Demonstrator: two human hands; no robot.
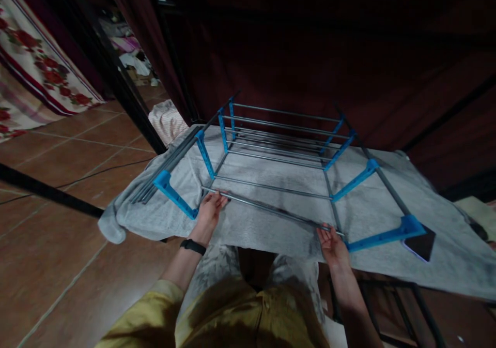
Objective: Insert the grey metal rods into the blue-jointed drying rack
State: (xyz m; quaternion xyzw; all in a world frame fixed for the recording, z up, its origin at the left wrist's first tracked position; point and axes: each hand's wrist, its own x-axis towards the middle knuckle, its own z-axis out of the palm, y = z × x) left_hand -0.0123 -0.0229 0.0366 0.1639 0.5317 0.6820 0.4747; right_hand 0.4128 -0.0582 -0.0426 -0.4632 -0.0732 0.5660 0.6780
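A long metal rod lies crosswise in front of me, both hands on it. My left hand, with a black band on the wrist, pinches it near its left end. At the other end my right hand holds the rod between thumb and fingers, palm turned up. Both rod ends are close to a partly assembled rack: a blue plastic bracket stands on the left and another blue bracket on the right. Behind the held rod, several metal crossbars join more blue brackets.
The rack rests on a grey cloth over a raised surface. Several loose tubes lie at its left. A phone sits by the front right bracket. Dark posts and a dark red curtain stand around; tiled floor is at left.
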